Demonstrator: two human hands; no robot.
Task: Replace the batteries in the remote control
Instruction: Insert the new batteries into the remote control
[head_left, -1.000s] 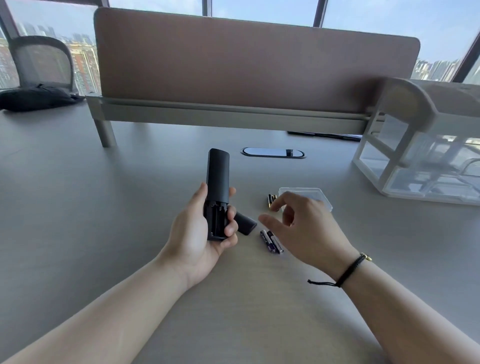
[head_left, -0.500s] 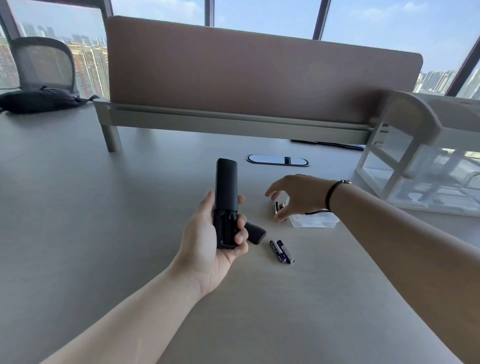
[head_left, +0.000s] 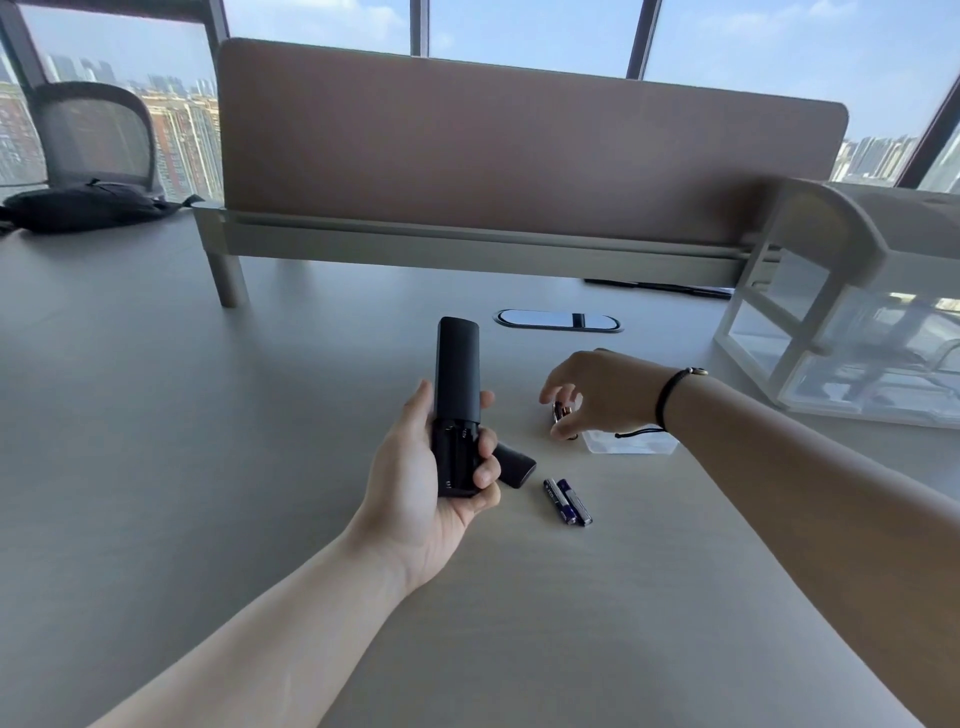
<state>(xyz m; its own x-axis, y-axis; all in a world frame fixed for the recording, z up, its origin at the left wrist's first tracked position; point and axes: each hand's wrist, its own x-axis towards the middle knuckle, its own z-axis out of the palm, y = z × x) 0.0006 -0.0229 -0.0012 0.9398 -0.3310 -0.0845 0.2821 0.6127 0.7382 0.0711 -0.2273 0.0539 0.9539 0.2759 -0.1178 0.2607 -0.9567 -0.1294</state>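
Observation:
My left hand (head_left: 415, 499) holds the black remote control (head_left: 456, 384) upright, back side toward me, with its battery compartment (head_left: 455, 460) open and showing no batteries. The black compartment cover (head_left: 514, 465) lies on the desk just right of that hand. Two blue-and-silver batteries (head_left: 567, 501) lie side by side a little further right. Beyond them, my right hand (head_left: 602, 392) is down at the desk, thumb and fingers pinched around a dark, gold-tipped battery (head_left: 562, 411) next to a small clear plastic case (head_left: 631, 446). My palm hides part of that battery.
A grey desk divider (head_left: 519, 156) runs across the back, with an oval cable port (head_left: 558, 319) in front of it. A white and clear organiser (head_left: 852, 332) stands at the right. A dark bag (head_left: 83, 205) and a mesh chair (head_left: 88, 135) are far left.
My right hand has moved from near the two blue batteries to the far batteries by the clear case and closed its fingers there. The left hand keeps the remote steady.

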